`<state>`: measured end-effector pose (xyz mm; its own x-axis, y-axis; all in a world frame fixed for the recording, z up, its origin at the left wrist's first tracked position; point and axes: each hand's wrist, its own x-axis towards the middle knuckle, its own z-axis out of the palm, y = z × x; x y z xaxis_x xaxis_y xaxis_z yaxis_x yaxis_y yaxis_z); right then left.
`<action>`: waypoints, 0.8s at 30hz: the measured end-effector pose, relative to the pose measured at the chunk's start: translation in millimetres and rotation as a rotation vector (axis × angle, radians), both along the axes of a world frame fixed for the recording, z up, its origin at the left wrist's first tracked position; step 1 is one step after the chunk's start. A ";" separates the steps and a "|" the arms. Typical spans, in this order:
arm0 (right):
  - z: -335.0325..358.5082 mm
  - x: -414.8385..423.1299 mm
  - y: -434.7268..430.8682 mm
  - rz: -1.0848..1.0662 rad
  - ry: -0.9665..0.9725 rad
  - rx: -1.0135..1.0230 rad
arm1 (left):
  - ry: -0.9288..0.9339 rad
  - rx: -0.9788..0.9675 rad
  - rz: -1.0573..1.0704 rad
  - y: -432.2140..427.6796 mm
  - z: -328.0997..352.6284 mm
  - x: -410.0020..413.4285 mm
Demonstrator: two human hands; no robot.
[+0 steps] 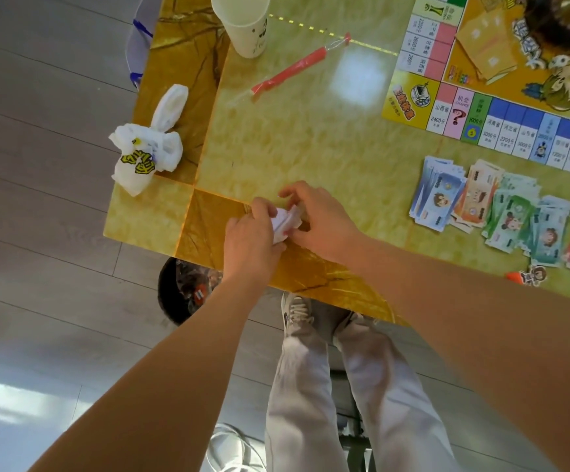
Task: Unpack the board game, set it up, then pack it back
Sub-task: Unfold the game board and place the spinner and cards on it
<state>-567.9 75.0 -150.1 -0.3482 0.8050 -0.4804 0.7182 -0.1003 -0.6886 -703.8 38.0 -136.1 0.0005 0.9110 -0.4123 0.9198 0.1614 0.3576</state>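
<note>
Near the table's front edge, my left hand (249, 236) and my right hand (314, 218) together hold a small white packet (285, 223) with pink print; fingers of both curl around it. What is inside the packet is hidden. The game board (501, 97) lies open at the far right. Several piles of play money (491, 206) are spread in front of the board. A small cartoon figure token (535, 275) stands near the right front edge.
A white paper cup (244, 25) stands at the back. A red stick in clear wrap (290, 71) lies behind my hands. A knotted white plastic bag (151, 144) sits at the yellow table's (311, 141) left edge. A dark bin (178, 294) stands under the corner.
</note>
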 end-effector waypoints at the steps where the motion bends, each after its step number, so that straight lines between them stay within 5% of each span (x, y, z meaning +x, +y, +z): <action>1: 1.7 4.4 0.9 -0.021 0.032 -0.013 | -0.011 0.020 -0.006 3.1 2.8 2.0; 8: -0.7 42.3 7.2 -0.244 0.012 0.104 | -0.080 0.172 0.022 24.7 -1.6 21.3; 13: -7.8 63.1 9.2 -0.304 -0.073 0.117 | -0.278 0.040 0.257 22.8 -12.5 49.6; 17: -11.6 59.3 -1.9 -0.231 -0.245 0.162 | -0.289 -0.009 0.225 17.9 -12.2 71.6; 24: -13.5 71.0 -0.4 -0.296 -0.206 0.145 | -0.271 0.006 0.101 25.4 -17.7 74.6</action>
